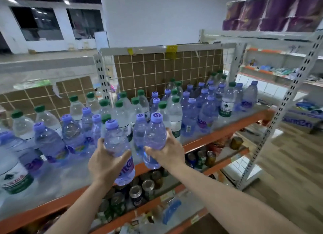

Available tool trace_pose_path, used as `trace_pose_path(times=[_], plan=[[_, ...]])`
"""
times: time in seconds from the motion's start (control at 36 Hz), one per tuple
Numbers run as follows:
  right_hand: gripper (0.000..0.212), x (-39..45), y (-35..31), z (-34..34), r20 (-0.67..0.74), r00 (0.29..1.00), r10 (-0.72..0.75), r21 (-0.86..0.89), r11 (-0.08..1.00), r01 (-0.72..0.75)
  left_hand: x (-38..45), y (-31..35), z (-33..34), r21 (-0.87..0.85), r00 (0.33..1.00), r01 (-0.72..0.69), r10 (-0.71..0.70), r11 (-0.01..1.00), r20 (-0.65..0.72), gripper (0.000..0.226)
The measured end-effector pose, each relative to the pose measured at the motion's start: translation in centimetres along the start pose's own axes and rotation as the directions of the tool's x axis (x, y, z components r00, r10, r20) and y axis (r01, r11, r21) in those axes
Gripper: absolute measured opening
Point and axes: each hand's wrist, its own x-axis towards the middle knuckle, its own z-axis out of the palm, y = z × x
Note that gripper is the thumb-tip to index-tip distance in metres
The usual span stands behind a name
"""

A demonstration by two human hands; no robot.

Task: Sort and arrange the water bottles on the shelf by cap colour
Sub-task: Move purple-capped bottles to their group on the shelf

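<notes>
The shelf [232,128], w/ its orange front rail, is carrying a mixed crowd of bottles: green caps mostly toward the back and left, purple caps toward the front and right, w/ strays on both sides, e.g. a green-cap bottle [228,100] standing among purples at right. So sorting is looking only partly done.

Both hands are busy just in front of the rail. The left hand [106,161] is wrapped around the left purple-cap bottle [118,146], fingers curled round its mid-body. The right hand [168,148] is clasped the same way on the right purple-cap bottle [154,135].

Both bottles are upright, long axis near vertical, caps up and leaning slightly away from the person, bases hanging past the shelf edge.

To do this step well, prob. best: keep them vertical, set them base-first into the purple group, and avoid knocking neighbours, since the rows are packed tight.
</notes>
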Motion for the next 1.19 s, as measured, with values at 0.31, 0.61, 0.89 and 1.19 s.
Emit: trace_pose_path(times=[0.31,0.61,0.89,1.19], plan=[[0.089,3.9,10.9,-10.4,-0.050,0.996,0.069,-0.016,0.997,-0.070,-3.9,10.6,9.8,-0.052,0.999,-0.041,0.041,0.998,0.006,0.090],[0.068,8.3,18.0,-16.3,-0.143,0.978,0.153,0.035,0.988,-0.150,-3.9,18.4,17.7,-0.087,0.992,-0.076,0.085,0.993,0.098,0.085],[0.062,12.7,23.1,-20.8,-0.279,0.950,0.141,-0.054,0.985,-0.162,-2.7,24.4,24.6,-0.213,0.958,-0.133,0.181,0.968,0.224,0.069],[0.070,18.0,28.4,-25.7,-0.333,0.927,0.171,-0.063,0.977,-0.203,-2.2,30.2,32.1,-0.225,0.906,-0.154,0.228,0.962,0.356,0.061]])
